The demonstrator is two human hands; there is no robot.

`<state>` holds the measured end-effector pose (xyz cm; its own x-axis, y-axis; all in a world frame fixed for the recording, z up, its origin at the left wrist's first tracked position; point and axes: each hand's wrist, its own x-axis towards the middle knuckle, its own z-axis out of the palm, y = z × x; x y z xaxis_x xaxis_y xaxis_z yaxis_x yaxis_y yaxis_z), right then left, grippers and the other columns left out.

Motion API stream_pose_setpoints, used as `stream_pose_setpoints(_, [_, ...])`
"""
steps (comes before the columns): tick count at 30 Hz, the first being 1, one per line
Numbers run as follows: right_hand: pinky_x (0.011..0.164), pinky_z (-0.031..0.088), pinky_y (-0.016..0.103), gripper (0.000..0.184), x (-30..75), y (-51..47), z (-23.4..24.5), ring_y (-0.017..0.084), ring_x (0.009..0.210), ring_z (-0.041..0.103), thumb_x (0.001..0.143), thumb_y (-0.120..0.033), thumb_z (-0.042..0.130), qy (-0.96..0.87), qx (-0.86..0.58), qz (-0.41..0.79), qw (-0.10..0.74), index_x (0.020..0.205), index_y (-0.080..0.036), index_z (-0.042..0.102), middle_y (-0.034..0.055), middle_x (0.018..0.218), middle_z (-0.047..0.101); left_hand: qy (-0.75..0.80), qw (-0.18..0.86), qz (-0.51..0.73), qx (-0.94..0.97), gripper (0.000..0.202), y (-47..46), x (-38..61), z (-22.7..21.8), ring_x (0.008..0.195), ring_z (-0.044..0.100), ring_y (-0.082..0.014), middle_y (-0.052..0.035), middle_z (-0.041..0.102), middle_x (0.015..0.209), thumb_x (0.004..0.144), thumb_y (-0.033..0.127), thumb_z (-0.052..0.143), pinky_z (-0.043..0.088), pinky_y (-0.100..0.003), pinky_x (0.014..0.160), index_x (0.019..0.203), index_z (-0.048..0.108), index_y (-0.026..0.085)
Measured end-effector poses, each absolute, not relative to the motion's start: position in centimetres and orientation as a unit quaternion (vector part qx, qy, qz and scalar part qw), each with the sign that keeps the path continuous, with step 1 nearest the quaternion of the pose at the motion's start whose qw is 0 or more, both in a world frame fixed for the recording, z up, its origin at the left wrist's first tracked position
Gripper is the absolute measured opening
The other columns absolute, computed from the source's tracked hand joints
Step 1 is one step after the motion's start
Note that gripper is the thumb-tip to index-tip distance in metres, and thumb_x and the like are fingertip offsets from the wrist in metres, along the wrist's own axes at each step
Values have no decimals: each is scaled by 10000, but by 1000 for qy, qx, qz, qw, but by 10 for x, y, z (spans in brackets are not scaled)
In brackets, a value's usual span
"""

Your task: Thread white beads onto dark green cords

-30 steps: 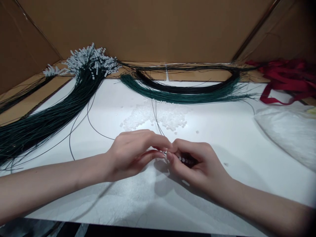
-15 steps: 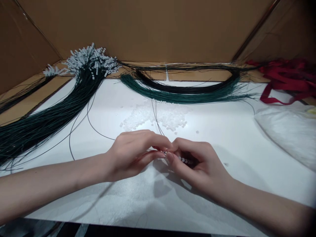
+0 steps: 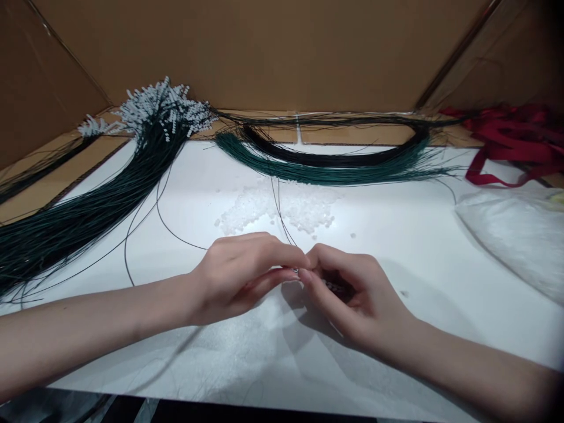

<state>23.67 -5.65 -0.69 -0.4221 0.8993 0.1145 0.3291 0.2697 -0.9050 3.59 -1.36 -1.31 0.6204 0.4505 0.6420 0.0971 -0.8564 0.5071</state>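
My left hand (image 3: pixel 247 270) is closed in a pinch, its thumb and forefinger meeting the right fingertips over the white board (image 3: pixel 423 235). A thin dark wire seems to run into this pinch, though the fingers cover most of it. My right hand (image 3: pixel 356 288) pinches a short string of white beads (image 3: pixel 333 287), partly hidden inside the curled fingers. Just beyond the hands, dark wires (image 3: pixel 278 205) cross a scattered pile of small white beads (image 3: pixel 308 211).
At left lies a thick bundle of dark green wires (image 3: pixel 110 188) with white beaded ends (image 3: pixel 154 108). Behind the beads curves a bundle of bare green and black wires (image 3: pixel 326 173). Red ribbon (image 3: pixel 506 147) and a clear plastic bag (image 3: pixel 515 235) are at right. Cardboard walls (image 3: pixel 273 53) enclose the back.
Both hands stay pinched together at nearly the same spot. The fingertips have shifted slightly, and less of the bead string shows inside my right hand.
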Motion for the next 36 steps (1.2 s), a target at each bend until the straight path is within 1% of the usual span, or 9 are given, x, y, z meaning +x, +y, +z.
stream_pose_setpoints(5, [472,299,212,157,236,-57,-6,72,517,355,917,-157,512,-721,-424,433,336,762,-178,506,-57,600,410,177,227,407,867,272,-14,35,-13,774,688,-103,-38,726,892,815,89,707,558,-179,714,1061,602,137])
stream_pose_setpoints(9, [479,306,224,152,235,-56,-7,84,524,370,932,-183,495,-713,-443,432,329,783,-174,526,-44,603,452,186,264,412,852,287,-13,32,-9,801,658,-135,-76,689,912,816,66,656,553,-234,723,1090,582,112])
stream_pose_setpoints(12, [474,303,225,169,235,-56,-7,84,514,365,937,-191,481,-715,-444,429,328,777,-174,533,-45,592,448,186,282,400,852,303,-13,31,-8,784,637,-144,-80,659,877,811,32,612,539,-254,688,1105,567,88])
stream_pose_setpoints(17, [469,300,218,170,235,-57,-7,78,506,355,934,-182,476,-721,-438,426,326,775,-172,536,-50,585,438,191,301,384,852,311,-12,30,-12,730,607,-113,-49,636,842,820,1,593,508,-225,627,1116,556,89])
stream_pose_setpoints(21, [470,297,213,157,235,-57,-8,74,504,347,925,-170,485,-722,-436,426,326,777,-172,537,-58,577,419,187,308,373,855,306,-11,30,-12,724,597,-112,-48,628,833,819,-1,588,502,-224,624,1113,559,80])
stream_pose_setpoints(25, [475,297,204,151,235,-57,-8,68,510,341,909,-148,501,-721,-429,429,335,762,-175,519,-67,578,392,156,305,375,861,283,-10,31,-11,733,589,-108,-67,648,869,816,-12,576,501,-221,644,1087,569,67])
stream_pose_setpoints(29, [467,288,199,165,235,-56,-8,65,508,334,890,-130,514,-720,-430,426,339,733,-178,500,-70,578,380,130,283,377,872,308,-10,31,-12,761,596,-128,-71,661,874,802,-10,552,509,-249,688,1091,579,90])
stream_pose_setpoints(32, [467,294,200,160,235,-55,-9,66,509,340,890,-140,518,-719,-431,426,341,734,-176,511,-67,576,387,130,285,373,873,319,-10,31,-12,758,598,-138,-69,665,865,806,5,534,513,-262,681,1100,579,119])
stream_pose_setpoints(36, [459,305,198,144,234,-56,-8,67,506,360,863,-165,562,-713,-431,433,343,726,-173,519,-63,576,403,106,277,365,882,312,-9,31,-11,719,602,-150,-75,677,831,794,-1,515,510,-275,652,1065,579,140])
